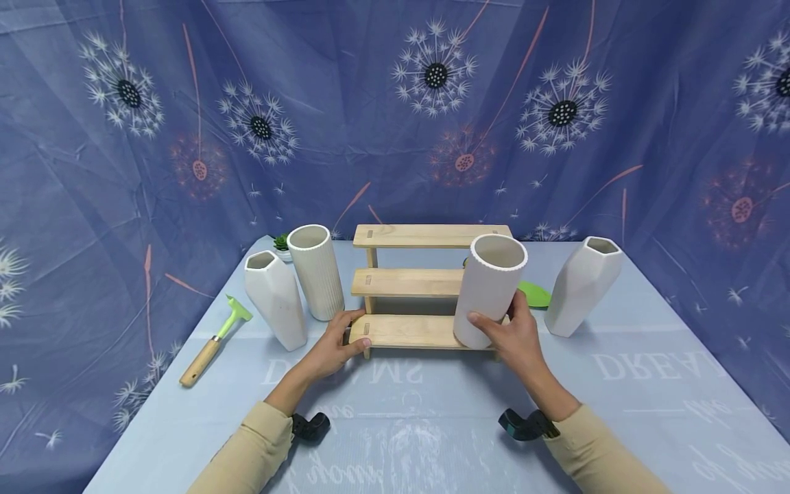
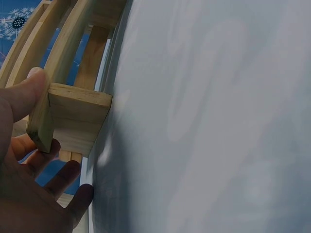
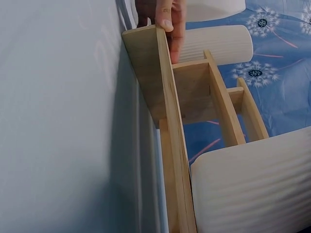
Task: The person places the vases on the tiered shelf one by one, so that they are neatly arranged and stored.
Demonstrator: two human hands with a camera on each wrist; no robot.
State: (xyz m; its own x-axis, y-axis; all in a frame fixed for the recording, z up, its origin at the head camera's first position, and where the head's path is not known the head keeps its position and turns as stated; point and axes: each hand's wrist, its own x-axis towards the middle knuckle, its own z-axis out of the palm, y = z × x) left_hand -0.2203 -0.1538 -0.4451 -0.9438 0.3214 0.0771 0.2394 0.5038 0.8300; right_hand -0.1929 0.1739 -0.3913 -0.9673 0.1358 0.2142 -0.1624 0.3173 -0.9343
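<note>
A three-tier wooden shelf [image 1: 407,331] stands in the middle of the table. My left hand [image 1: 336,346] holds the left end of its lowest board; in the left wrist view the thumb lies on one face of the board [image 2: 41,116] and fingers curl at the other. At the right end of that board stands a white ribbed cylindrical vase [image 1: 487,295], its base over the wood and its mouth upward. My right hand [image 1: 518,339] grips this vase low down, thumb on the front, fingers hidden behind. The ribbed vase [image 3: 257,184] lies close against the board in the right wrist view.
Left of the shelf are a second ribbed vase [image 1: 317,274], a faceted white vase [image 1: 276,300], a small potted succulent [image 1: 282,245] and a green hand rake [image 1: 212,346] with a wooden handle. To the right, a faceted vase [image 1: 583,287] stands beside a green object [image 1: 534,295].
</note>
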